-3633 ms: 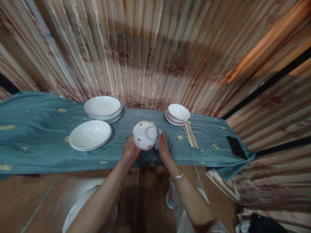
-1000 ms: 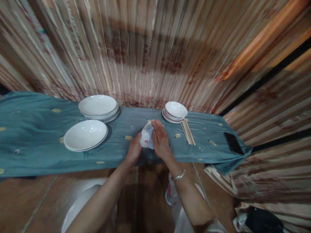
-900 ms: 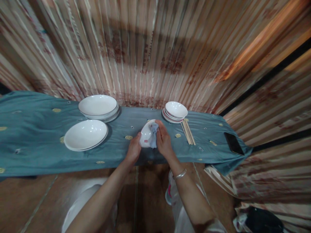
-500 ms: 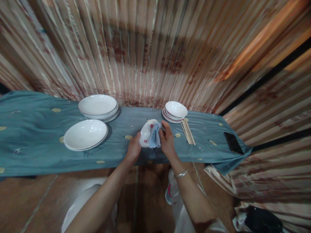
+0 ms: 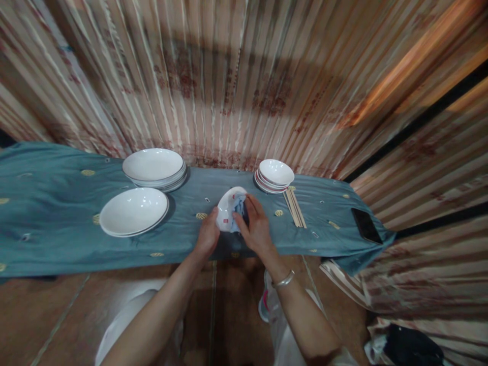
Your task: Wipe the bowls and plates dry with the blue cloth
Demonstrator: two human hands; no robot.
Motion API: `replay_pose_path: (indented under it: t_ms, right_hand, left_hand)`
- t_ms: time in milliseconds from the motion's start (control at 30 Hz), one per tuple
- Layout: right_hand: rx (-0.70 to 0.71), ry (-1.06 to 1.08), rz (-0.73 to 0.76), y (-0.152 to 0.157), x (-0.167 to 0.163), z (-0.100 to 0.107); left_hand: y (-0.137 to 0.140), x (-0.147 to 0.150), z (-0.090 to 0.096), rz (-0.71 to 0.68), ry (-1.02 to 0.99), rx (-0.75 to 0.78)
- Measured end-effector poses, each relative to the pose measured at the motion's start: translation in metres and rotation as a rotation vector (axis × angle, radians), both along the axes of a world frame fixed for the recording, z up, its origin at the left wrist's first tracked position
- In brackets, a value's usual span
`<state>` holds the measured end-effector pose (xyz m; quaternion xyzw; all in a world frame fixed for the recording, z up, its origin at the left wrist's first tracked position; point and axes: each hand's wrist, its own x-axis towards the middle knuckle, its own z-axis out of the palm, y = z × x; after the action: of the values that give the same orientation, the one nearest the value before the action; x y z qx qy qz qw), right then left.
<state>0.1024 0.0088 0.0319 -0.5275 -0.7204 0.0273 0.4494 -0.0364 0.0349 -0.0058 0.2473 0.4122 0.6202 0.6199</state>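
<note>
Above the front half of the table, my left hand (image 5: 208, 234) grips the left edge of a small white bowl (image 5: 225, 209) with red marks on it. The bowl is tilted, and its right part is hidden by cloth and fingers. My right hand (image 5: 256, 222), with a silver bangle on the wrist, is closed on a light blue cloth (image 5: 239, 207) and presses it against the bowl. Behind and to the right of this hand stands a stack of small white bowls (image 5: 276, 173), with several wooden chopsticks (image 5: 295, 207) lying beside it.
The table has a teal patterned cloth (image 5: 57, 213). On the left are a stack of white plates (image 5: 152, 165) and, nearer me, white shallow dishes (image 5: 133, 212). A black phone (image 5: 366, 225) lies near the right edge. A pleated curtain (image 5: 229, 91) hangs behind.
My right hand has shifted slightly left and down over the bowl, bunching the cloth against it. My left hand keeps its grip with the bowl turned a little. The stacks have not moved.
</note>
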Motion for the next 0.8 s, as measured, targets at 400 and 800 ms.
replay_pose_path:
  t_ms: [400,800]
  right_hand:
    - [-0.099,0.313,0.045,0.014,0.005,0.005]
    - [-0.273,0.598,-0.034,0.032,0.018,-0.012]
  left_hand:
    - [-0.003,0.002,0.008,-0.030,-0.019,-0.051]
    - [0.000,-0.004,0.006,0.031,-0.230,-0.081]
